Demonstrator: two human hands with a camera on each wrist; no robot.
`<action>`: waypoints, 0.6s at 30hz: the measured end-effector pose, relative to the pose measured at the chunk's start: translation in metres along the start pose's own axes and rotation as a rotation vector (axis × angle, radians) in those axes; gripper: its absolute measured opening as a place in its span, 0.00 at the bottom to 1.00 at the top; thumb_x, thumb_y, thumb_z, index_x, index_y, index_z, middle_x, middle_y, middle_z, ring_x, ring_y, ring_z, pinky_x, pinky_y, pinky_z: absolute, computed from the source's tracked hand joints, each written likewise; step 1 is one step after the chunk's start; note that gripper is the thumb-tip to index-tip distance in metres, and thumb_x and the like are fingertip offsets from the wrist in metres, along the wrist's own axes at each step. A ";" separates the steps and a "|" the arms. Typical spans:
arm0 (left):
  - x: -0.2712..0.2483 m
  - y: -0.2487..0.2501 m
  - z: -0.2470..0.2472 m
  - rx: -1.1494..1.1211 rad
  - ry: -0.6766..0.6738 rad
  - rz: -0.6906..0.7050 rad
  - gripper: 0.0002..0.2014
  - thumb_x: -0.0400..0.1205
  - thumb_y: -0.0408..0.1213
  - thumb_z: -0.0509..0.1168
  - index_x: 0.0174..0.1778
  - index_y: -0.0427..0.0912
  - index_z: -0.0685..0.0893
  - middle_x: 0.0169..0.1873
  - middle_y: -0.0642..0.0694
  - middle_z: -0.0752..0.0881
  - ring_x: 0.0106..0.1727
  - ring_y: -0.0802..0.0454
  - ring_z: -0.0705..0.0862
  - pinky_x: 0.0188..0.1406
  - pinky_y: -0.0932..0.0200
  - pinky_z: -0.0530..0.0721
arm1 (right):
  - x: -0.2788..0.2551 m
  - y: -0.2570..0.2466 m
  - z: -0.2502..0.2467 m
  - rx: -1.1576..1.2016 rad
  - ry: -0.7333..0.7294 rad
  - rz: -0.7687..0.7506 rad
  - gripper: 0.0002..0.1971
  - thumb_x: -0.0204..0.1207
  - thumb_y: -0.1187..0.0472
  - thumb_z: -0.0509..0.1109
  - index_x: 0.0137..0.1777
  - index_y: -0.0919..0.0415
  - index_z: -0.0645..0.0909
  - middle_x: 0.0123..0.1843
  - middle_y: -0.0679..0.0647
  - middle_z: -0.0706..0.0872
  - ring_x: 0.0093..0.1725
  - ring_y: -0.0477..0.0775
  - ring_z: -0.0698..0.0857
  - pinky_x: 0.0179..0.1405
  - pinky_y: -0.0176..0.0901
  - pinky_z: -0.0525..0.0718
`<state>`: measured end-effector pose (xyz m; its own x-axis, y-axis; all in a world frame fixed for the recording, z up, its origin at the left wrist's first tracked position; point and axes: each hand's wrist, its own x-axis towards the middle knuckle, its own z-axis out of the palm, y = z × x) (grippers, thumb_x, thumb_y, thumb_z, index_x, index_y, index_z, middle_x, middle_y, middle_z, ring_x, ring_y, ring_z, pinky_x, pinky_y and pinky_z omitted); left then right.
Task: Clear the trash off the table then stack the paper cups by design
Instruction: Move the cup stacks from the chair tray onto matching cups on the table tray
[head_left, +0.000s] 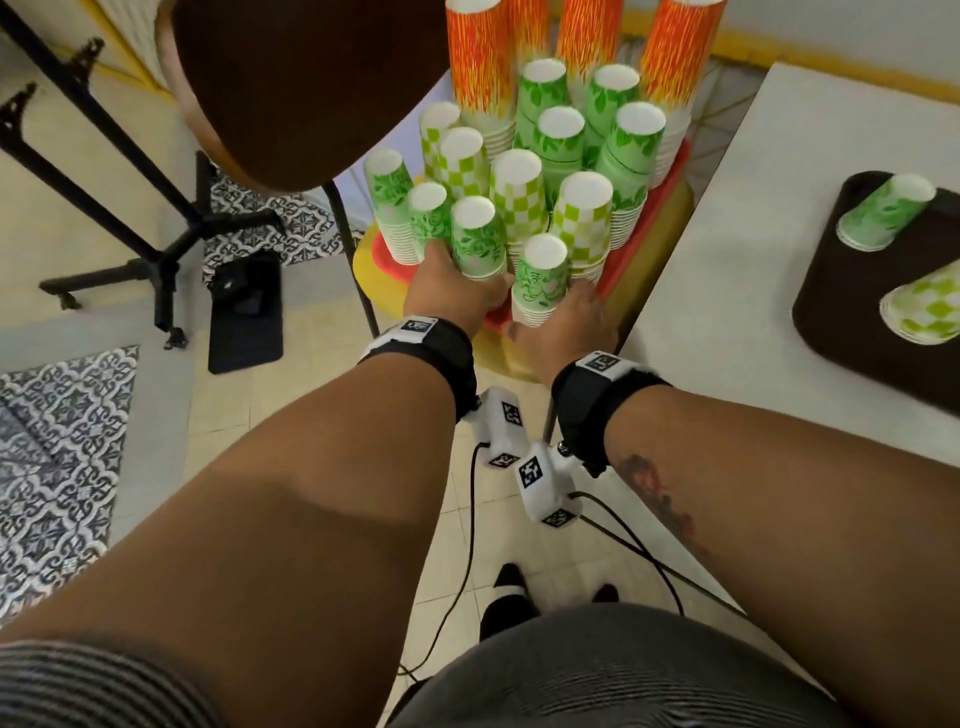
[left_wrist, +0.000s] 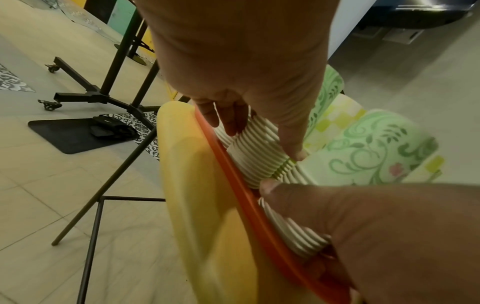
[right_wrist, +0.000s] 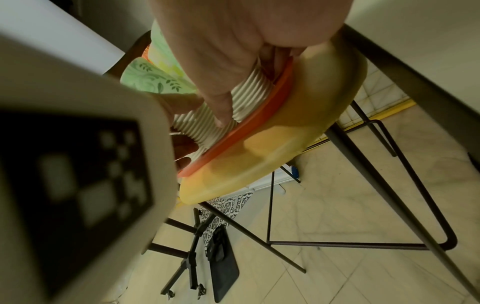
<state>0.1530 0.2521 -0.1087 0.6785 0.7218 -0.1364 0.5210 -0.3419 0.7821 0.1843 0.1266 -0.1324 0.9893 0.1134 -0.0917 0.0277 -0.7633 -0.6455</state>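
Many upside-down paper cup stacks stand on a red tray (head_left: 670, 208) on a yellow chair seat (head_left: 369, 260): orange flame stacks (head_left: 478, 62) at the back, leaf-green, checkered (head_left: 519, 197) and floral green ones in front. My left hand (head_left: 452, 280) grips a floral green stack (head_left: 478, 244) near its base; its fingers (left_wrist: 228, 125) curl round the ribbed rims (left_wrist: 257, 158). My right hand (head_left: 566, 322) grips the neighbouring floral stack (head_left: 543, 275), thumb (right_wrist: 221, 115) on its rims (right_wrist: 249, 90). Both stacks sit low at the tray's front edge.
A white table (head_left: 727, 291) at the right carries a dark brown tray (head_left: 831, 332) with a floral stack (head_left: 883, 213) and a checkered stack (head_left: 924, 312) lying on their sides. A brown chair back (head_left: 291, 88), a black wheeled stand (head_left: 156, 260) and a black mat (head_left: 244, 317) are at the left.
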 end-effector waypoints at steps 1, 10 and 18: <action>-0.002 0.001 0.001 0.010 -0.004 -0.005 0.29 0.64 0.57 0.78 0.54 0.47 0.74 0.47 0.53 0.85 0.51 0.48 0.85 0.54 0.51 0.84 | 0.001 0.002 0.001 -0.002 0.010 -0.008 0.43 0.54 0.41 0.85 0.65 0.61 0.74 0.62 0.59 0.84 0.65 0.65 0.82 0.62 0.58 0.81; -0.008 0.000 0.009 0.084 0.038 0.041 0.33 0.67 0.62 0.73 0.58 0.46 0.70 0.51 0.46 0.87 0.53 0.41 0.87 0.53 0.44 0.85 | 0.010 0.009 0.006 -0.026 0.057 -0.075 0.39 0.60 0.43 0.83 0.64 0.64 0.71 0.55 0.63 0.88 0.59 0.68 0.85 0.54 0.56 0.82; -0.005 -0.005 0.018 0.058 -0.001 0.061 0.32 0.66 0.63 0.74 0.59 0.51 0.71 0.53 0.49 0.86 0.56 0.41 0.86 0.56 0.45 0.84 | 0.011 0.018 0.001 0.044 0.063 -0.189 0.31 0.59 0.43 0.82 0.56 0.62 0.78 0.49 0.58 0.88 0.49 0.65 0.88 0.44 0.52 0.86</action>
<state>0.1563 0.2395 -0.1227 0.7101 0.6983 -0.0902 0.5080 -0.4195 0.7523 0.1959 0.1147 -0.1459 0.9742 0.2108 0.0808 0.2086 -0.7037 -0.6792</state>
